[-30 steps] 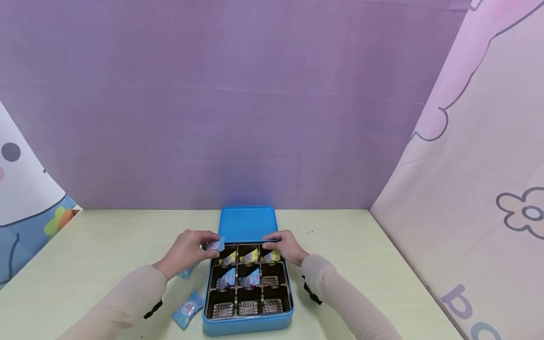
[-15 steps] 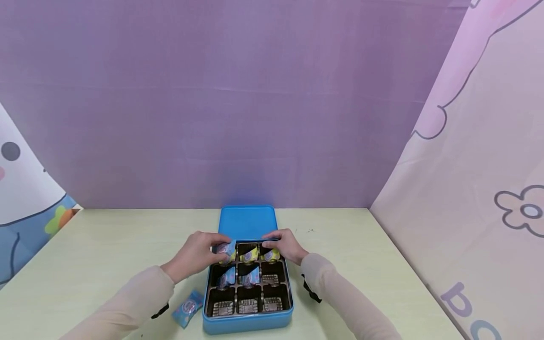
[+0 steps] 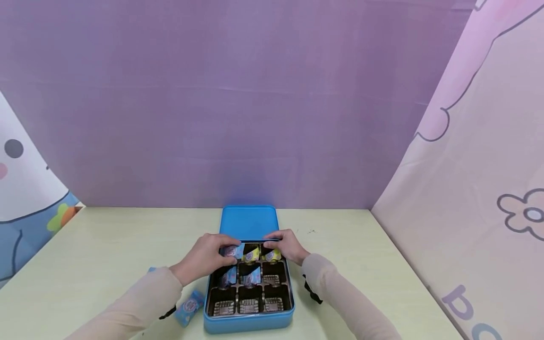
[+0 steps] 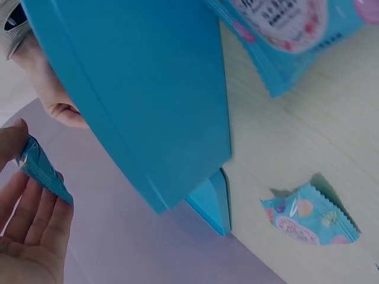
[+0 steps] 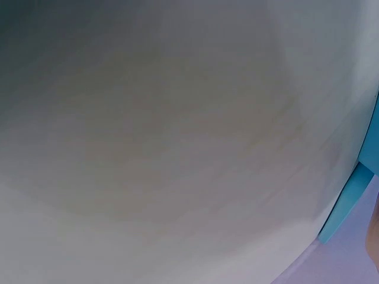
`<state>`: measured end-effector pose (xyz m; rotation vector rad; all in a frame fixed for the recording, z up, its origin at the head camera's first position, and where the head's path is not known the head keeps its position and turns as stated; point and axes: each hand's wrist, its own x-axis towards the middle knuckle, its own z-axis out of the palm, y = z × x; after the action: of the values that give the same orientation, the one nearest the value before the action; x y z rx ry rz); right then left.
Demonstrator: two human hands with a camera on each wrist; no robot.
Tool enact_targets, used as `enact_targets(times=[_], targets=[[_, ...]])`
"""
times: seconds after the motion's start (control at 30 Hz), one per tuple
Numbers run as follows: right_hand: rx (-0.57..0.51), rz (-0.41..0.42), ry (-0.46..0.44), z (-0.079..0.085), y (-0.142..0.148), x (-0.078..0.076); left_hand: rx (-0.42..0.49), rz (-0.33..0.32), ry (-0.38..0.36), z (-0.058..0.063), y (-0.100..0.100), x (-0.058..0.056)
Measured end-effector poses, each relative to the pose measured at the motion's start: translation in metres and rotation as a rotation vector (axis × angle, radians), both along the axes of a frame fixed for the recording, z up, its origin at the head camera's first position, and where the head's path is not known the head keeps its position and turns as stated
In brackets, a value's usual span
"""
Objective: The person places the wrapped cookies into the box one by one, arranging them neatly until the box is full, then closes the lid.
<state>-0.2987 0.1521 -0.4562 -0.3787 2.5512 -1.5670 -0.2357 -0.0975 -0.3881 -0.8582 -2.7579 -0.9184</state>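
Note:
My left hand (image 3: 206,255) pinches a blue candy packet (image 3: 233,251) between thumb and fingers. The packet hovers over the back-left compartment of a blue box (image 3: 248,326) and hides what lies there. In the left wrist view the pinched packet (image 4: 44,171) is seen edge-on, beside the box wall (image 4: 148,100). At the box's back right, my right hand (image 3: 290,246) grips the rim with thumb and fingers. Two yellow packets (image 3: 251,255) sit in the back row. Blue packets (image 3: 252,277) occupy the left and middle compartments of the second row.
The blue lid (image 3: 249,222) lies folded back behind the box. One loose blue packet (image 3: 190,307) rests on the table left of the box; another packet (image 3: 151,269) peeks out behind the left sleeve. A purple backdrop (image 3: 238,118) rises at the table's far edge.
My left hand has carried the blue packet rightward, from the box's left edge to over the back-left compartment. The yellow packet there is now covered from view. My right hand keeps its place.

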Motion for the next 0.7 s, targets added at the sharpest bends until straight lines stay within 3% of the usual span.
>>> enact_targets(times=[0.5, 0.7], targets=[[-0.016, 0.005, 0.007, 0.0, -0.001, -0.002, 0.047, 0.042, -0.078, 0.003, 0.013, 0.002], [-0.017, -0.004, -0.001, -0.002, -0.001, -0.003, 0.037, -0.001, -0.104, 0.004, 0.019, 0.003]])
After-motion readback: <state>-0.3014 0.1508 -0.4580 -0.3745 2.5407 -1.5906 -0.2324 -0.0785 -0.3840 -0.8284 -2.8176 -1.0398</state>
